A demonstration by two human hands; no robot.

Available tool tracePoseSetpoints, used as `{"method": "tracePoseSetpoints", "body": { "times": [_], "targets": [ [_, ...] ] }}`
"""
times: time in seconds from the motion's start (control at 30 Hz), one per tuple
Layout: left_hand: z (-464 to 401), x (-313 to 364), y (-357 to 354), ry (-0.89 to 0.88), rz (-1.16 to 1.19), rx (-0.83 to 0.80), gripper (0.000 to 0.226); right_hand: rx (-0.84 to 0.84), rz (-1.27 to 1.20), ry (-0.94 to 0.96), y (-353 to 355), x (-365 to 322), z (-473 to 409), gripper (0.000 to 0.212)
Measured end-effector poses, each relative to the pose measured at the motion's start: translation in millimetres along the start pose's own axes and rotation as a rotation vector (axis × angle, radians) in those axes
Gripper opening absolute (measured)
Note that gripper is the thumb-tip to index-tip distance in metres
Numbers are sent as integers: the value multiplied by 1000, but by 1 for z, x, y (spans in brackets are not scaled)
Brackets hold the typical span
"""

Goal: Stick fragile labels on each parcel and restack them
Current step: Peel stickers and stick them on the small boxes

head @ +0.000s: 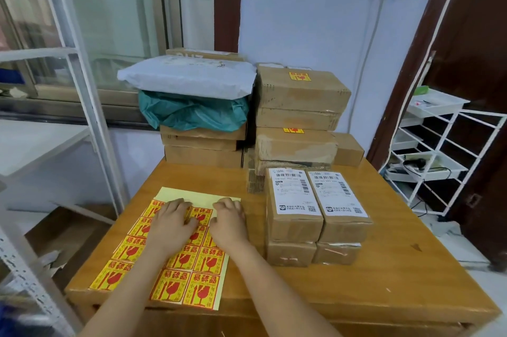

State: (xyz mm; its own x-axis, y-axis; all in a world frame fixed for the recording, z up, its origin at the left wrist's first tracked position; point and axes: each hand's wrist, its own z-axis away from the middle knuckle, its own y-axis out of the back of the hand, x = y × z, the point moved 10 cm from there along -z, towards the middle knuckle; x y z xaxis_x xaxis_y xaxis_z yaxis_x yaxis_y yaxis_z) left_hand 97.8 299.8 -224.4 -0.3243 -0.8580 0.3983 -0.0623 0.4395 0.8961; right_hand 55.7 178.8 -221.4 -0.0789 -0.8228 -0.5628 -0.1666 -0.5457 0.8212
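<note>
I am resting both hands on the label sheet, which is lying flat on the wooden table and serving as my landmark here. My left hand is lying palm down over the sheet's upper rows, fingers bent at the knuckles with the tips pressing the paper. My right hand is sitting just beside it at the sheet's right edge, fingers curled down onto the bare backing where labels have been peeled away; I cannot tell whether it is pinching a label corner. The sheet's near edge is lying close to the table's front edge, and its left edge is lying close to the table's left edge.

Right of the sheet, four small boxes with white shipping labels are standing two wide and two high, touching one another, with a narrow strip of bare wood between them and my right hand. Beyond the sheet's far right corner, a labelled stack of brown cartons is showing fragile stickers on its tops. Straight beyond the sheet, an unlabelled stack is carrying a teal bag and a white mailer. Open wood is stretching right of the small boxes to the table's right edge, and between the sheet and the far stacks
</note>
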Motion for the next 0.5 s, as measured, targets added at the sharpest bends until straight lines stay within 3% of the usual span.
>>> {"method": "tracePoseSetpoints", "body": {
  "times": [0.5],
  "targets": [
    [1,4,-2,11,-16,-15,40,-13,3,57,-2,-1,-1,43]
  ]
}}
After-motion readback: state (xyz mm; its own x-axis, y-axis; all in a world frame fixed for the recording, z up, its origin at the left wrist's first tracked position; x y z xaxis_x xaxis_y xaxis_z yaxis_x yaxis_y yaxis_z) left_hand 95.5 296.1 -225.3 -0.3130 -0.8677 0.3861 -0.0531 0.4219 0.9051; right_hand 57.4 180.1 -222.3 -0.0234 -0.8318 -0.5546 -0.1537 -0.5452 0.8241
